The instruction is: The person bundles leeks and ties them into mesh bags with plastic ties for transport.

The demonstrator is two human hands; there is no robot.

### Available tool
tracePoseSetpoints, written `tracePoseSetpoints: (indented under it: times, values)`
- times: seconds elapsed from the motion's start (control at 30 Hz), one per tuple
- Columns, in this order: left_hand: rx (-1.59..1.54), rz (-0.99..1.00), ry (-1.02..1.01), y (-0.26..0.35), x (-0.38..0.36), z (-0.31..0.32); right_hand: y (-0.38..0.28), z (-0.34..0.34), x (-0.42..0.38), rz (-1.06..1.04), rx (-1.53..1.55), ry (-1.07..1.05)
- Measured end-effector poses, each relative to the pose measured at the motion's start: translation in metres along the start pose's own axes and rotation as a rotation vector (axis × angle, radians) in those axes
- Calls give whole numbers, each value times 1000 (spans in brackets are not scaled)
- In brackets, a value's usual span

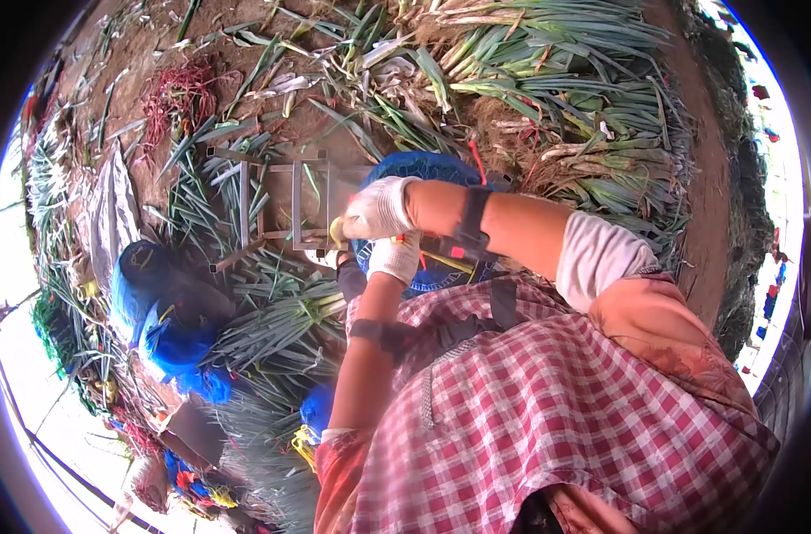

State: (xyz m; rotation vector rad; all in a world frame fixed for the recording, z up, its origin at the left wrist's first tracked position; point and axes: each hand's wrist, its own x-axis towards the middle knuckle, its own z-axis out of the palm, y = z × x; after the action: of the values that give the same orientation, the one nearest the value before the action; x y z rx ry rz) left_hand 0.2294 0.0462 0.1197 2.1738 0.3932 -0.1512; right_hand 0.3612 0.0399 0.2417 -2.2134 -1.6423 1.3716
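My right hand (379,214), in a white knit glove with yellowish fingertips, reaches in from the right with its fingers curled down. Whatever it grips is hidden or too small to make out. Just below and close against it is my left hand (395,258), also gloved, its fingers mostly covered by the right hand. A small red and yellow spot shows between the two gloves. Around and behind the hands lies a round blue object (419,166), partly covered by my arm. A metal frame (297,205) with crossbars lies directly left of my hands.
Heaps of green onions (592,107) lie on the bare soil at the upper right. Loose leaves (290,325) spread left of my legs. Blue bundles (170,311), a tangle of red ties (178,93) and a whitish sheet (114,209) are on the left.
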Motion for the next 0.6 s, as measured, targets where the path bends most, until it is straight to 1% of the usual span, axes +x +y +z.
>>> tracePoseSetpoints:
  times: [0.03, 0.07, 0.1, 0.13, 0.17, 0.2, 0.23, 0.27, 0.33, 0.37, 0.4, 0.47, 0.5, 0.53, 0.6]
  values:
    - [-235, -140, -118, -2, 3, -1, 6, 8, 2, 196, 227, -29]
    - [-470, -279, -235, -3, 5, -2, 31, 28, 13, 96, 260, -67]
    - [-646, -306, -235, 13, 0, -12, 41, 27, 7, -56, 149, -45]
    - [-651, -308, -230, 15, 0, -16, 51, 26, 0, -209, 35, -28]
    - [-655, -330, -223, 14, -1, -20, 66, 34, -1, -212, 32, -36]
    - [-660, -355, -217, 13, -3, -21, 86, 50, 3, -100, -25, -115]
    - [-901, -351, -134, 3, -8, -9, 99, 61, 0, 12, -83, -192]
    - [-904, -351, -131, 6, -9, -14, 79, 37, -35, 157, 124, -137]
    - [-1242, -660, -191, 15, -13, -34, 106, 57, -59, 162, 338, -113]
    - [-1406, -653, -216, 13, -15, -34, 104, 57, -73, 208, 404, -120]
    - [-1408, -653, -214, 14, -16, -32, 100, 59, -87, 253, 468, -128]
    - [-1742, -806, -26, 21, -17, -32, 107, 86, -104, 246, 355, -139]
    - [-1804, -798, -49, 14, -18, -31, 112, 93, -112, 302, 340, -224]
    - [-1803, -797, -51, 14, -18, -32, 128, 107, -118, 365, 376, -275]
    - [-1229, -879, 10, 14, -14, -35, 146, 103, -142, 487, 479, -309]
